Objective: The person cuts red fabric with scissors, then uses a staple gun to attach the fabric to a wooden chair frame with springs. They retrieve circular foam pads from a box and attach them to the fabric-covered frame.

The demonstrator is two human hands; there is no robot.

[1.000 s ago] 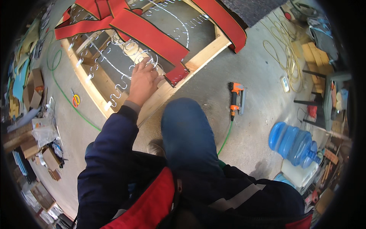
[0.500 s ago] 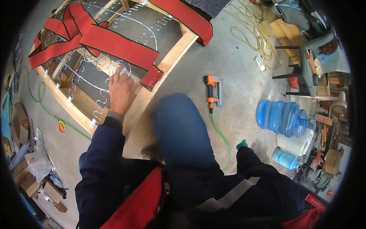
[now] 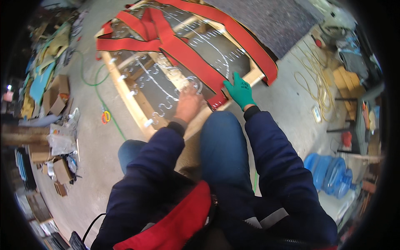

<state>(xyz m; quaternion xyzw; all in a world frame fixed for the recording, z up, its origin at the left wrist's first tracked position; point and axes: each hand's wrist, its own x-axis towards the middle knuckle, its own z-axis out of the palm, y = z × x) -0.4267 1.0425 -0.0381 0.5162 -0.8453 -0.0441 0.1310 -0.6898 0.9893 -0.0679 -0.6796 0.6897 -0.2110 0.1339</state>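
In front of me lies a light wooden frame point(image 3: 141, 111) with wavy zigzag springs point(image 3: 161, 109) and white cord point(image 3: 151, 78) across it. Wide red webbing point(image 3: 196, 61) with dark edges lies over the frame in crossing lengths, its near end folded down at the near rail. My bare left hand point(image 3: 189, 105) reaches over that rail by the coiled wire point(image 3: 196, 83); its fingers are blurred and I cannot tell whether they hold anything. My right hand point(image 3: 241, 91), in a green glove, is just right of the webbing's near end, thumb and fingers apart, with nothing seen in it.
A green hose point(image 3: 96, 85) runs along the floor at left, past orange-and-yellow-handled scissors point(image 3: 106, 117). Cardboard boxes point(image 3: 57, 93) stand farther left. At right are a coiled yellowish cord point(image 3: 312, 83) and a large blue water bottle point(image 3: 329, 175). Grey fabric point(image 3: 266, 25) lies beyond the frame.
My right hand has come up from low at the right to the frame's near rail. The view has shifted, and the orange nailer on the floor is no longer seen. My left hand stays by the coiled wire.
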